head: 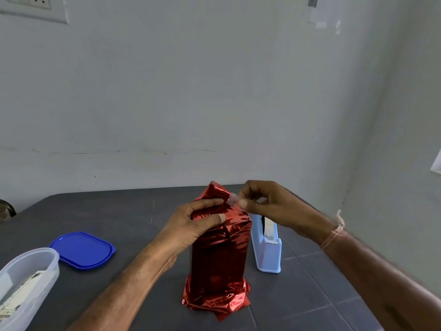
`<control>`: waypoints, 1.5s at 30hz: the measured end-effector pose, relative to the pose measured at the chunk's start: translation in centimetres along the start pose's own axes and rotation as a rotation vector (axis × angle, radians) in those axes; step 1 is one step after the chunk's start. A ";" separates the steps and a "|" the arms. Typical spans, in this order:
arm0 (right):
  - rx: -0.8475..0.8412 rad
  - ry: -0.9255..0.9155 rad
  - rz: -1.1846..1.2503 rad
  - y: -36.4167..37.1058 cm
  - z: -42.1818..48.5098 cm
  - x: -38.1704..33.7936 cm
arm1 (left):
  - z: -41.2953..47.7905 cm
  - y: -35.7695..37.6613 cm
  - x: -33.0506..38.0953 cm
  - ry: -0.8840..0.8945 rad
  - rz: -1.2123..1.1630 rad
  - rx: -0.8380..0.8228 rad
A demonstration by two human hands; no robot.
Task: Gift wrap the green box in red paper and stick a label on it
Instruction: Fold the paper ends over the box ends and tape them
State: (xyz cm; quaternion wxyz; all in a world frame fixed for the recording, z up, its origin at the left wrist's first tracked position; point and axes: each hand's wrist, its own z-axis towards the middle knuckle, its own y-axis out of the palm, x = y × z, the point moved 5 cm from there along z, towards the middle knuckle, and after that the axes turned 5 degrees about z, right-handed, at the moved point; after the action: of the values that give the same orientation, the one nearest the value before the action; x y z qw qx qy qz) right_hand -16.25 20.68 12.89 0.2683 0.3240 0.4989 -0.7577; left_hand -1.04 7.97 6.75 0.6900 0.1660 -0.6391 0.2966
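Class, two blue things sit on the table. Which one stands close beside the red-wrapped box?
The pale blue tape dispenser, upright just right of the wrapped box; the dark blue lid lies flat, well apart on the left.

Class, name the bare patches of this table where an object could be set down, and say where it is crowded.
Bare: table behind the blue lid; near strip right of the tape dispenser. Crowded: lid beside clear container; dispenser close beside wrapped box.
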 end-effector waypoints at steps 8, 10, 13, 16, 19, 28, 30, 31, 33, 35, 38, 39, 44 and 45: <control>-0.159 0.006 -0.058 1.6 2.5 0.1 | 0.1 0.0 -0.2 0.011 0.001 0.003; -0.175 0.001 -0.061 1.8 2.9 0.1 | 0.2 -0.1 -0.3 0.012 -0.002 0.003; -0.183 0.002 -0.055 2.0 3.3 0.5 | 0.2 -0.1 -0.4 0.010 -0.010 0.003; -0.171 0.002 -0.064 2.2 3.6 0.8 | 0.1 -0.1 -0.4 0.009 -0.034 0.004; -0.149 -0.015 -0.070 2.3 3.9 1.0 | 0.2 0.0 -0.4 0.010 -0.031 0.002; -0.081 -0.048 -0.104 2.3 3.9 1.0 | 0.3 0.0 -0.5 0.021 -0.016 -0.006; -0.064 -0.056 -0.117 2.4 3.9 0.9 | 0.3 0.1 -0.4 0.019 -0.027 -0.003; -0.058 -0.057 -0.126 2.4 3.9 1.0 | 0.3 0.1 -0.4 0.017 -0.034 -0.001; -0.050 -0.056 -0.138 2.3 4.0 1.0 | 0.4 0.1 -0.4 0.016 -0.033 0.001; -0.046 -0.054 -0.157 2.3 4.1 1.2 | 0.4 0.1 -0.4 0.020 -0.018 -0.002; -0.035 -0.046 -0.173 2.2 4.2 1.4 | 0.4 0.0 -0.5 0.023 0.002 -0.004; -0.031 -0.046 -0.176 2.2 4.2 1.4 | 0.4 0.0 -0.4 0.023 0.005 -0.005; 0.004 -0.028 -0.176 1.8 4.3 1.6 | 0.5 0.0 -0.5 0.025 0.006 0.001; 0.014 -0.013 -0.166 1.7 4.3 1.7 | 0.5 0.0 -0.5 0.026 0.006 0.002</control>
State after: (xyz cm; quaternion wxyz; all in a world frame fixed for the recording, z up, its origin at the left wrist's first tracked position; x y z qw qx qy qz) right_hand -17.03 15.94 11.84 0.2054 0.2787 0.5168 -0.7830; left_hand -1.46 7.59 6.30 0.6970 0.1610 -0.6303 0.3015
